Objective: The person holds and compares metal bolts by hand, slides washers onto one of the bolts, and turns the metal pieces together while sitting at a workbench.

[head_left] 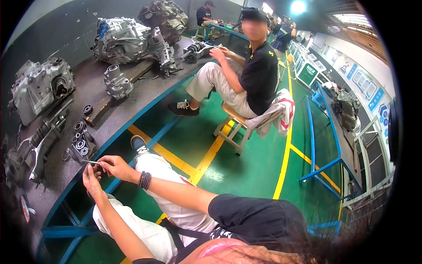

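Observation:
A thin, light-coloured metal rod (91,162) is held level at the workbench's near edge. My right hand (116,168) pinches its right end between thumb and fingertips. Just below, my left hand (92,181) has its fingers raised and closed against the rod; whether they hold anything else is hidden. Beyond the rod, on the bench, is a metal part with several ring bearings (80,143). Another small ring bearing (88,109) lies farther back.
On the dark workbench (57,169) stand a gearbox housing (41,90), a larger transmission (121,40), a small casting (117,82) and a gear shaft assembly (44,132). A co-worker (259,75) sits on a wooden stool (233,115) ahead. Blue frames (325,167) are at right.

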A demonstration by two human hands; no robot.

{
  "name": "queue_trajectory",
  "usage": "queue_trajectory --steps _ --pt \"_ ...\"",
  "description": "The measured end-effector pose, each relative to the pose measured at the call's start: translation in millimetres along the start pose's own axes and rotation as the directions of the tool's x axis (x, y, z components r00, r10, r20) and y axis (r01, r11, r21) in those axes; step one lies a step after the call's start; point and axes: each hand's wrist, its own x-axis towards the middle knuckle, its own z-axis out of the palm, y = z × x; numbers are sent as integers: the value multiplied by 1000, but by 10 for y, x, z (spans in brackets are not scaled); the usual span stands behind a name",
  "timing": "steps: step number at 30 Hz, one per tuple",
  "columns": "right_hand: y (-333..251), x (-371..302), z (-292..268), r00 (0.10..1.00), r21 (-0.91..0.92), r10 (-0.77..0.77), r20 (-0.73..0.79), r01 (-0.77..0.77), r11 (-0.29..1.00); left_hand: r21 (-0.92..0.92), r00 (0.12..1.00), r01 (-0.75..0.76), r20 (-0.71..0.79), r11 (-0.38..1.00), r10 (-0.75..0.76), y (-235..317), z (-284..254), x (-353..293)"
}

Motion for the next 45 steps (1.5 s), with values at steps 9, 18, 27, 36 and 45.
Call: queue_trajectory --steps 9,18,27,36,45 --pt "69 1 -106 993 -80 110 -33 -112 990 -55 997 83 5 995 -83 76 103 -76" --pt "113 17 -53 986 -93 158 -61 -163 982 -105 988 142 -40 984 -147 -32 56 40" --pt "36 -47 14 993 -272 -68 -94 41 962 -123 988 144 -43 982 -151 -53 6 56" --pt "38 -19 34 998 -143 -43 -42 37 989 -94 988 144 -48 985 -148 14 20 3" --pt "42 -53 15 998 -112 -56 -19 53 992 -73 983 184 -15 980 -186 66 33 -29"
